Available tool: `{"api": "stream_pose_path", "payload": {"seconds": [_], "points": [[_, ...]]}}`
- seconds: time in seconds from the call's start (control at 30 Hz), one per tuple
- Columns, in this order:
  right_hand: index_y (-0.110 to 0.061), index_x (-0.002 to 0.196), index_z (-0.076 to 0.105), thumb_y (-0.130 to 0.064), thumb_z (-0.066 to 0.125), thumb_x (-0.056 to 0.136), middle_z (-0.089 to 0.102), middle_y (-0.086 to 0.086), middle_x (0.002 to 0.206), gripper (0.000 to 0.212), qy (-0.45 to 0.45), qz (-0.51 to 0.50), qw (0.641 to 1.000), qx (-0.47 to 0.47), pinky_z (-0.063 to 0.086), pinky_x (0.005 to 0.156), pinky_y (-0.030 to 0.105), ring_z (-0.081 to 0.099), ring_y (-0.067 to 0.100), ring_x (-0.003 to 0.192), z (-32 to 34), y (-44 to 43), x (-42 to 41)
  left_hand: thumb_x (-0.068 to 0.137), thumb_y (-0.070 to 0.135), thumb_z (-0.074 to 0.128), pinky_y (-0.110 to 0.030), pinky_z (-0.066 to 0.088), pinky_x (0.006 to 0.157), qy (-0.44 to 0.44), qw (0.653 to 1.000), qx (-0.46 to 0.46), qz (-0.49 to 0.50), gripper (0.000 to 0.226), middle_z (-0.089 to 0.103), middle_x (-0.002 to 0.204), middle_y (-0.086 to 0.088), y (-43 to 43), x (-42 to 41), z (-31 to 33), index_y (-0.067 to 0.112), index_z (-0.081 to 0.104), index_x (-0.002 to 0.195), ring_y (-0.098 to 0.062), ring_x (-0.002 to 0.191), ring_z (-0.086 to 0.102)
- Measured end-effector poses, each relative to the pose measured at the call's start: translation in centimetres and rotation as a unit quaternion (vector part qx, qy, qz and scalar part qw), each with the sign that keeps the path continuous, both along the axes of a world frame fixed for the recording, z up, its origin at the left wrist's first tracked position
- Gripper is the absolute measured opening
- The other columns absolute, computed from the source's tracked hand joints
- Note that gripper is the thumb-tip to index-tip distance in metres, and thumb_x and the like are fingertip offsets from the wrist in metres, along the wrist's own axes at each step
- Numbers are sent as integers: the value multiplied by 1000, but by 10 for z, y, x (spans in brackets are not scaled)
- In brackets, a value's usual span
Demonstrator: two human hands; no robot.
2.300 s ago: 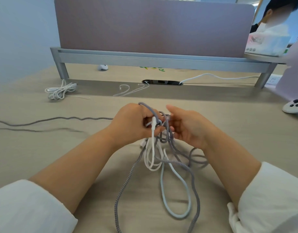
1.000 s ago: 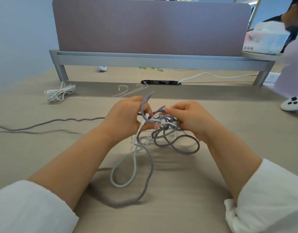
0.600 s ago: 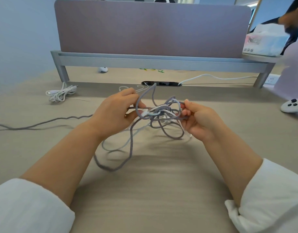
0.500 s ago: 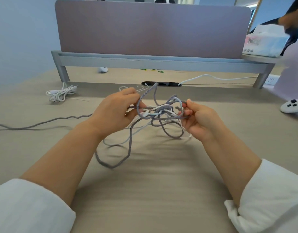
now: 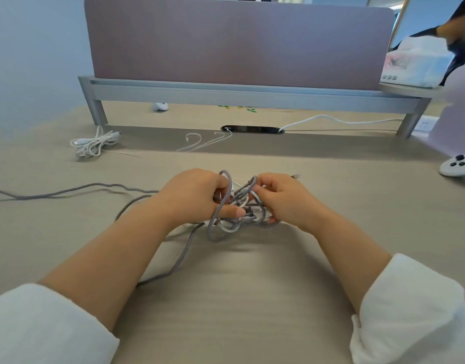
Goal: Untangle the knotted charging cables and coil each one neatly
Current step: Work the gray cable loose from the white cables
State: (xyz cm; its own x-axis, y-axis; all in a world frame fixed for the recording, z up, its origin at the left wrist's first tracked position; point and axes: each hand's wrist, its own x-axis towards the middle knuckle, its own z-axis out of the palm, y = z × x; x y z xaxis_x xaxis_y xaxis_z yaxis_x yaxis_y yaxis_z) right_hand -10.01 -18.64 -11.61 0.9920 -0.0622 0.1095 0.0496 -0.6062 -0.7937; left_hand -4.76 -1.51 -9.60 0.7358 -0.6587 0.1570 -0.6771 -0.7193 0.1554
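A knot of grey braided cable and white cable lies bunched on the desk between my hands. My left hand grips the left side of the tangle, a grey loop running over its thumb. My right hand pinches grey strands at the right side of the knot. A long grey strand trails from the tangle under my left forearm toward the near left. Another grey run stretches away to the left edge. The knot's core is partly hidden by my fingers.
A bundled white cable lies at the far left, a thin white cable near the desk's cable port. A white controller sits at the right edge. A partition screen stands behind; another person is at the far right.
My hands have come down and closer together, setting the tangle onto the desk. The loose grey loop at the left has been drawn in toward my left forearm.
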Motion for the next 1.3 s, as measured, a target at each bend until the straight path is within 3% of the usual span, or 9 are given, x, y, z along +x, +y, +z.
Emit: {"api": "stream_pose_path", "payload": {"seconds": [0.2,0.33,0.47,0.57,0.63,0.77,0.9,1.1,1.3], "points": [[-14,70,48,-10,44,97,39,-6,46,27,-96,-49,969,221,31,39,17,34,4,36,-3,8,3,77,41,70,-32,45,70,23,993,-102,62,27,68,84,-6,-5,1,-5,14,71,85,-25,83,59],[-13,71,48,-9,40,98,42,-11,43,29,-95,-69,883,454,26,39,13,34,2,38,0,7,5,79,35,70,-31,39,65,-113,971,-205,47,23,59,76,-2,-6,1,-4,12,71,83,-25,77,56],[-11,74,52,-10,41,98,50,-9,49,27,-109,-78,822,553,33,40,14,40,2,42,6,1,5,75,28,70,-19,33,49,-301,923,-238,-16,13,55,65,0,-1,-3,3,15,73,74,-25,54,56],[-10,72,54,-10,44,97,53,-6,54,27,-114,-81,826,545,39,44,14,44,3,42,8,-2,4,78,24,66,-17,33,45,-366,906,-211,-33,12,59,69,-1,6,2,4,16,71,71,-24,51,56],[-9,71,57,-10,46,96,50,-2,56,27,-128,-88,868,472,43,49,15,46,4,43,8,-5,2,79,25,64,-21,38,42,-349,916,-198,-28,14,61,72,0,11,5,4,16,70,72,-23,54,57],[-10,73,57,-8,48,95,52,-6,50,24,-124,-63,938,316,48,51,19,54,7,46,2,-8,-1,73,35,55,-26,45,57,-158,967,-197,-27,20,59,79,13,16,11,0,27,68,86,-5,59,49],[-13,75,55,-6,46,95,50,2,61,23,-95,-32,960,262,45,45,18,57,6,48,-2,-5,-1,80,21,50,-22,44,66,57,970,-229,-58,16,66,91,1,5,6,-4,26,64,84,-13,79,58],[-12,76,53,-4,46,95,52,2,61,22,-64,16,969,237,46,44,18,57,6,47,-4,3,-2,79,19,72,-4,39,56,73,959,-274,1,7,59,70,15,-3,2,-9,20,67,84,0,60,53],[-14,71,55,-8,45,96,52,1,60,27,-52,-13,981,187,45,49,21,53,10,48,-5,6,0,84,16,66,-22,48,69,87,971,-223,-4,9,64,78,-1,-2,7,-10,7,64,85,-17,74,58]]}}
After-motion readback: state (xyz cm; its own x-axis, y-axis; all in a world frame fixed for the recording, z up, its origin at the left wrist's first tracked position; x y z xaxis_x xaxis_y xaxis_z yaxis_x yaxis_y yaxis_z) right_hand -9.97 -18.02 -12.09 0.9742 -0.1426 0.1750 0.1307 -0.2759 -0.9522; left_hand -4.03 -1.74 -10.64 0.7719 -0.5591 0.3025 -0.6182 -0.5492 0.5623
